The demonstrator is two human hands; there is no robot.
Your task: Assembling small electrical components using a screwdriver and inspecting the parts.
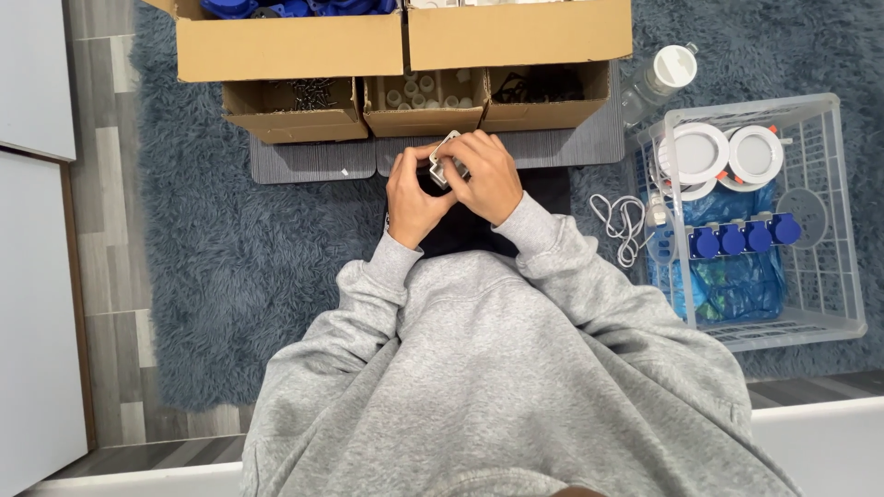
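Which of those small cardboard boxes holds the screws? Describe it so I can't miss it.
Start at the two large cardboard boxes along the top. Three small open boxes sit below them; take the leftmost box. It alone holds a dark metallic tangle, unlike the white cylinders or black cords beside it.

Small grey-white boxy part (446, 164) (mostly hidden) between both hands

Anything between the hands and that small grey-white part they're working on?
Nothing visible. The left hand and the right hand both grip the small grey-white box-shaped part directly, above the dark mat. The fingers cover most of it. The small cardboard boxes sit just beyond, apart from it.
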